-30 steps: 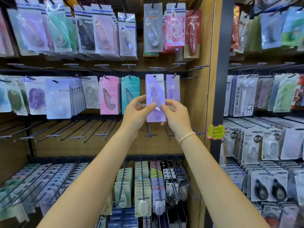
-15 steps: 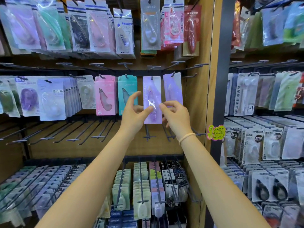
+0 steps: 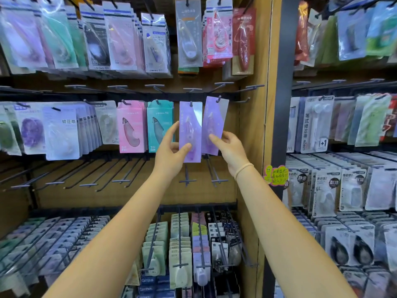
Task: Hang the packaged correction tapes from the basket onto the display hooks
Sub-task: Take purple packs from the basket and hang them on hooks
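Display wall [image 3: 253, 130]: we face wooden panel rows of hooks with many packs.
Purple pack [image 3: 190, 130]: it hangs upright, long axis vertical, on its hook [image 3: 190, 103], just left of a second purple pack [image 3: 214, 125].
Left hand [image 3: 171, 151]: we pinch the first pack's lower edge; this hand is nearer.
Right hand [image 3: 231, 149]: its fingers hold the second pack's lower part.
Basket: not visible.

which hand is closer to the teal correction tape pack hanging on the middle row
Left. The left hand sits right beside the teal pack, its fingers overlapping the pack's lower right corner while it holds the purple pack. The right hand is farther right, past both purple packs.
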Motion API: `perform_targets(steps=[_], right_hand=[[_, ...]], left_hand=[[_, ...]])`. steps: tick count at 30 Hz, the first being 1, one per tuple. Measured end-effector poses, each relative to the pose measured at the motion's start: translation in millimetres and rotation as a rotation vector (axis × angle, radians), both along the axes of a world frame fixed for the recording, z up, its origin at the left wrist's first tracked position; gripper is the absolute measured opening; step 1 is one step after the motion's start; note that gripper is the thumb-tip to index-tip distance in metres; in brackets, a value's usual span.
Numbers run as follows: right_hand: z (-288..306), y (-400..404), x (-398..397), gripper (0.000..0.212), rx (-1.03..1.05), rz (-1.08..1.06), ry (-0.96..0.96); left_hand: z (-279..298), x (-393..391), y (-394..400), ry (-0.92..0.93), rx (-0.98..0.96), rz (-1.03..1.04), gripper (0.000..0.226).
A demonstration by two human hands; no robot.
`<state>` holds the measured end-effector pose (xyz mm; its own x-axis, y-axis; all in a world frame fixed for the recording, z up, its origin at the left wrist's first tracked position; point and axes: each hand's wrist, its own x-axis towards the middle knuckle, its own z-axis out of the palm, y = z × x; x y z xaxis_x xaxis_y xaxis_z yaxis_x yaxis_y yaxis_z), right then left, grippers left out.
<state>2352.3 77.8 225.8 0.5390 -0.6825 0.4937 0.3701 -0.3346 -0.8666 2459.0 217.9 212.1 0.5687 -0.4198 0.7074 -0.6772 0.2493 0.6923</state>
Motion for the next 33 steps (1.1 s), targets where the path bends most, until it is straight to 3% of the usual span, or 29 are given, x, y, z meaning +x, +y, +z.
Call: perform_targets(steps=[2, 7, 16, 19, 22, 27, 33], right_hand=[[-3, -2, -1, 0.028, -0.018, 0.033, -0.024], [-8, 6, -27, 0.014, 0.002, 0.188, -0.114], [10, 41, -72, 0.012, 0.005, 0.291, -0.190], [0, 48, -67, 0.012, -0.011, 0.302, -0.175], [-15, 56, -50, 0.019, -0.046, 0.272, -0.110], [-17, 70, -22, 0.030, -0.110, 0.165, -0.052], [-7, 77, -4, 0.033, -0.076, 0.069, -0.136]], left_hand=[[0, -1, 0, 0.003, -0.006, 0.007, 0.066], [-3, -4, -2, 0.019, -0.022, 0.004, 0.064], [1, -24, 9, 0.041, -0.035, 0.079, 0.066], [-3, -34, 23, -0.039, -0.143, 0.147, 0.041], [-6, -42, 36, 0.120, -0.143, -0.120, 0.019], [-6, -33, 49, 0.209, -0.095, -0.234, 0.037], [10, -28, 42, 0.192, -0.108, -0.233, 0.045]])
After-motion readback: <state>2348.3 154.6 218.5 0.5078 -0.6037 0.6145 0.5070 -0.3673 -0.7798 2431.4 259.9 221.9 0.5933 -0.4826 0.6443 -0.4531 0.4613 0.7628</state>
